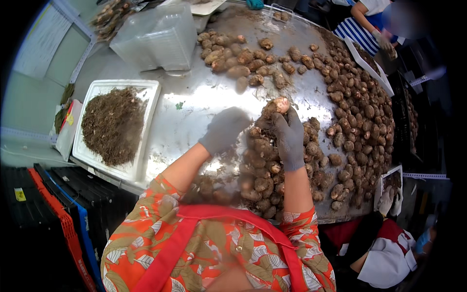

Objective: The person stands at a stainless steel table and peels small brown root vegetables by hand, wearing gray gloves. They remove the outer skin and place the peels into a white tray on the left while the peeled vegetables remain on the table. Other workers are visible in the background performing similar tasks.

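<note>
A hairy brown taro corm (281,105) with a pinkish end is held between the thumb and fingers of my right hand (290,140), which wears a grey glove. Below and around that hand lies a heap of taro corms (261,184) on the metal table (189,120). My left hand (228,127), in a grey glove too, is blurred over the bare metal to the left of the heap; its fingers cannot be made out clearly. Farther back on the table is a looser group of corms (239,71).
At the left stands a white foam tray (147,127) of brown root fibres. Stacked clear plastic containers (157,40) are behind it. A large corm pile (365,120) covers the right side. Co-workers' gloved hands (388,200) are at the right edge and top right. Black crates (29,204) stand lower left.
</note>
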`<state>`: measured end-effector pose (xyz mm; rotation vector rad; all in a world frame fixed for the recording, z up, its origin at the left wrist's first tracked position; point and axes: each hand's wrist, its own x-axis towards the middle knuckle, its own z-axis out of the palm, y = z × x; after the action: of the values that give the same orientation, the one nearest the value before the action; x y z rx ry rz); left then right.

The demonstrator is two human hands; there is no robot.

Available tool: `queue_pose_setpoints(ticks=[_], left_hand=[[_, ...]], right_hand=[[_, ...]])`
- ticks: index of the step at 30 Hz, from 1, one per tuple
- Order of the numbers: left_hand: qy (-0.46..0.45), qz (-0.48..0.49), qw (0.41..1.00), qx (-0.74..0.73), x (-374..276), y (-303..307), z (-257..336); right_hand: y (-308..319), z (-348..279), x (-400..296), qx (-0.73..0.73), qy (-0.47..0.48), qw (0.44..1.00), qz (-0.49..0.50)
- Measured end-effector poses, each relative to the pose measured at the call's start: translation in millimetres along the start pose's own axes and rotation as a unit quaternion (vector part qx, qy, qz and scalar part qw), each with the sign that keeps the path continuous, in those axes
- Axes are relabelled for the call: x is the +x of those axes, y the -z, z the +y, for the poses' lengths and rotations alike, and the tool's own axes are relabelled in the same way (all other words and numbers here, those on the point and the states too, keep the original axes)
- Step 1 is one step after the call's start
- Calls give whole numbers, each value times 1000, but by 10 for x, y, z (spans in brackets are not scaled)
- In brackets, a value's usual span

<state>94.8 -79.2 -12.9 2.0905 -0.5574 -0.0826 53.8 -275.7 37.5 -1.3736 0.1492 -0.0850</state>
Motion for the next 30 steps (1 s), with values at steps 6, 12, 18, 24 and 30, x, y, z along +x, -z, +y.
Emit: queue_pose_setpoints(ticks=[6,12,18,24,30], left_hand=[[113,43,988,-95,83,130,-145],[74,-35,991,-106,214,112,177],[5,-154,987,-36,165,161,235],[129,-89,975,-158,220,122,77],[140,-72,912,-378,484,43,-23]], right_hand=[[52,49,78,-143,7,990,18],[-14,178,27,-241,13,970,-10],[7,37,151,-202,-16,979,3],[138,85,284,-199,-35,979,-19],[46,232,393,-276,18,956,-95]])
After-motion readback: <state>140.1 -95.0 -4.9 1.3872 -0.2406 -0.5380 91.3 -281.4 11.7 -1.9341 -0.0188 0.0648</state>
